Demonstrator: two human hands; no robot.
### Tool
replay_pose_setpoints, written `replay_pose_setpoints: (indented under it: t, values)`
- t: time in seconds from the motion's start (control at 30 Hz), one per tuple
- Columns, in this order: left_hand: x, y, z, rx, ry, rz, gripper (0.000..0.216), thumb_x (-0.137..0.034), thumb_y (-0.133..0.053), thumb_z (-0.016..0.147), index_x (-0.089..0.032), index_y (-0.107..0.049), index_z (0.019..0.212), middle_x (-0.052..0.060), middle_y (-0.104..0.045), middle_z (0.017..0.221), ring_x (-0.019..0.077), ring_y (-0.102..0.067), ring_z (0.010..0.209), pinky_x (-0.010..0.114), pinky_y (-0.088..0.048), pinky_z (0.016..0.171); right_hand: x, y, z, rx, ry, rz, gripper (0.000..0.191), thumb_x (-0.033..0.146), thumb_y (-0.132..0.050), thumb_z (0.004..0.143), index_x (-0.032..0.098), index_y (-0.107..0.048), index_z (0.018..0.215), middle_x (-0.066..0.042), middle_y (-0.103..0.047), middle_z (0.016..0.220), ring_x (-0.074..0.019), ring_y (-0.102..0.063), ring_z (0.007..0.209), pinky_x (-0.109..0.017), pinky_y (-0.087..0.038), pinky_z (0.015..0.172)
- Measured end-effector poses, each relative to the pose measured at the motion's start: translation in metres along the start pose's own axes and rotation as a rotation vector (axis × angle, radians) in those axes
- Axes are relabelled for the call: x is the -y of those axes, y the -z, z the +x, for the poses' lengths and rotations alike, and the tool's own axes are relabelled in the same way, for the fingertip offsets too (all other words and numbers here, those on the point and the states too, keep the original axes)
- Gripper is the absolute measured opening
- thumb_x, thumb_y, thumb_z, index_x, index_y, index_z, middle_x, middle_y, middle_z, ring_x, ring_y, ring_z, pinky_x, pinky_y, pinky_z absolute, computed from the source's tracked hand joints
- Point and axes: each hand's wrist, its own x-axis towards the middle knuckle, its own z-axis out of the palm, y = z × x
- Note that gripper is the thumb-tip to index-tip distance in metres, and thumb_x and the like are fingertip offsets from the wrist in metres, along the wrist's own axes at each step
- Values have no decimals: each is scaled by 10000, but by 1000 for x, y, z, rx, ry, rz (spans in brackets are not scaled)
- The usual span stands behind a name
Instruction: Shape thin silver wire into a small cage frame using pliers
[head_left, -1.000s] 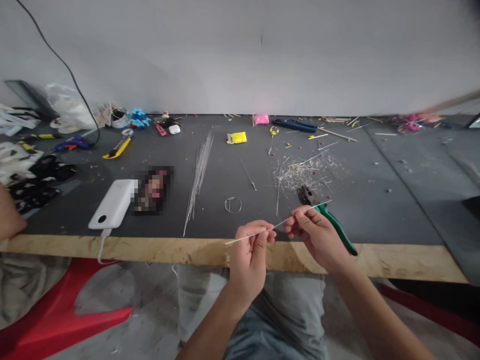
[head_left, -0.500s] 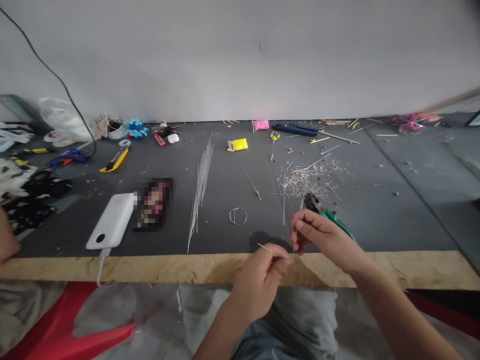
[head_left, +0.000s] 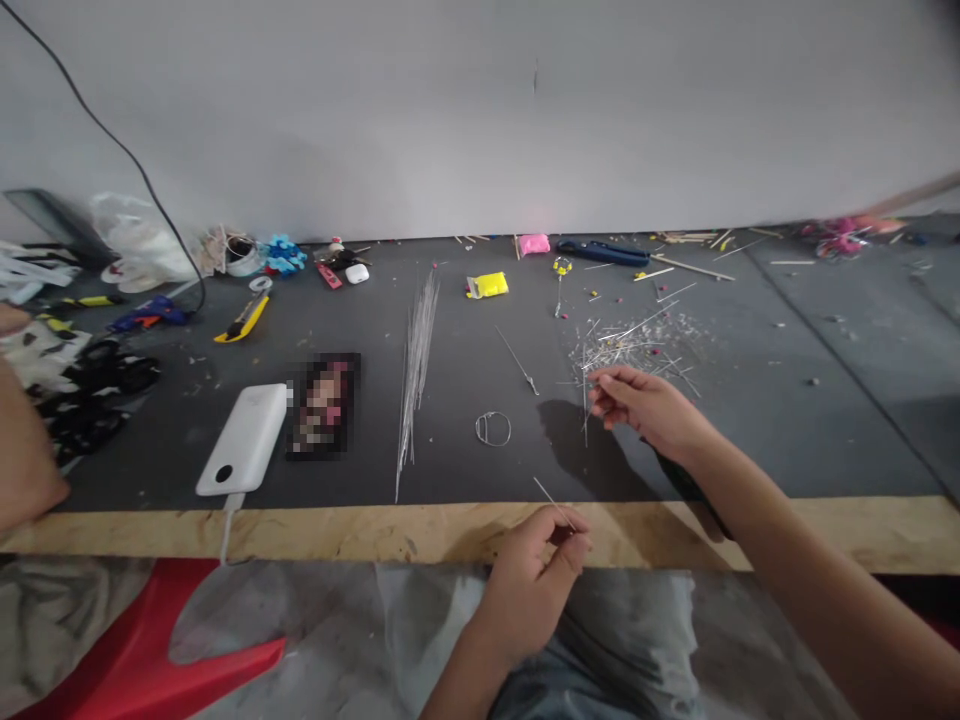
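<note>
My left hand [head_left: 534,580] is closed at the table's front edge, pinching a short thin wire [head_left: 553,502] that sticks out up and left. My right hand [head_left: 649,412] is above the front of the pile of wire offcuts [head_left: 637,345]; its fingers are drawn together, and anything small between them cannot be made out. Beneath that forearm are the pliers [head_left: 679,475], mostly hidden. A bent wire ring [head_left: 493,429] lies ahead of my left hand. Beyond it is a wire with a twisted end [head_left: 516,358]. A bundle of long straight wires [head_left: 416,375] lies further left.
A white power bank [head_left: 246,440] with a cable and a blurred dark rectangle [head_left: 324,405] are at left. Further back lie a yellow cutter [head_left: 246,318], a yellow packet [head_left: 488,285], a pink packet [head_left: 535,244] and a dark blue tool [head_left: 604,253]. Someone's arm [head_left: 26,440] shows at the left edge.
My right hand has moved away from my left, forward to the wire offcuts, and its arm now covers most of the pliers. The view has shifted slightly. The arm at left reaches further in.
</note>
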Motion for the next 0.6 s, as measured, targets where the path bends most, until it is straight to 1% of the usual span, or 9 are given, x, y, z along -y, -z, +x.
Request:
replay_pose_setpoints:
  t: [0.13,0.2,0.27,0.3,0.37,0.43,0.47,0.5,0.6]
  values:
    - [6,8,6,-72,66,-21,209,-347,-566,872,-201,-647,997,50,-642,886,166,-576,782,279,-479,709,19,15,44,-177,54,-125,291,377,-700,716,175,-660,921,-28,-619,774,-140,-560,613,-257,-410,489]
    - [8,14,12,-127,57,-20,195,-330,-585,858,-207,-659,989,43,-645,880,167,-570,799,278,-466,726,27,19,58,-287,99,-189,374,357,-695,715,187,-638,1043,-34,-631,863,-143,-553,658,-268,-406,537]
    - [10,19,19,-171,41,-17,179,-317,-588,855,-213,-668,978,36,-643,865,159,-562,791,270,-447,726,32,17,61,-317,111,-241,453,369,-683,723,205,-613,1139,-32,-639,886,-147,-544,670,-276,-404,567]
    - [10,21,23,-181,35,-23,176,-315,-587,855,-213,-669,972,34,-639,852,155,-559,777,265,-441,713,33,14,59,-296,103,-263,454,381,-681,724,209,-623,1140,-28,-642,854,-149,-540,657,-278,-402,566]
    - [10,25,32,-191,28,-49,172,-308,-583,850,-208,-667,961,31,-628,821,146,-555,737,252,-433,672,31,2,47,-200,67,-305,374,407,-693,710,210,-689,1028,-12,-629,724,-151,-525,599,-277,-389,539]
    - [8,28,41,-196,33,-58,163,-288,-575,841,-200,-659,950,24,-618,787,136,-544,680,242,-426,624,27,-14,30,-20,7,-339,292,424,-720,684,217,-742,889,-3,-620,627,-153,-531,550,-276,-390,516]
    - [6,29,45,-191,36,-40,160,-279,-570,839,-197,-654,947,19,-616,775,130,-537,653,239,-425,607,24,-23,22,150,-5,-372,275,426,-683,727,234,-742,914,1,-636,653,-156,-557,580,-277,-407,542]
    - [4,30,50,-192,27,-3,157,-272,-564,837,-193,-651,941,15,-620,769,128,-533,640,239,-426,601,21,-31,14,261,23,-399,254,409,-664,750,240,-739,925,5,-650,683,-155,-571,609,-279,-424,575]
    - [-4,33,59,-159,-30,143,150,-238,-532,851,-177,-646,928,25,-662,825,140,-571,712,252,-451,668,10,-52,1,495,29,-387,187,333,-607,820,222,-709,930,0,-660,726,-159,-597,694,-283,-450,653]
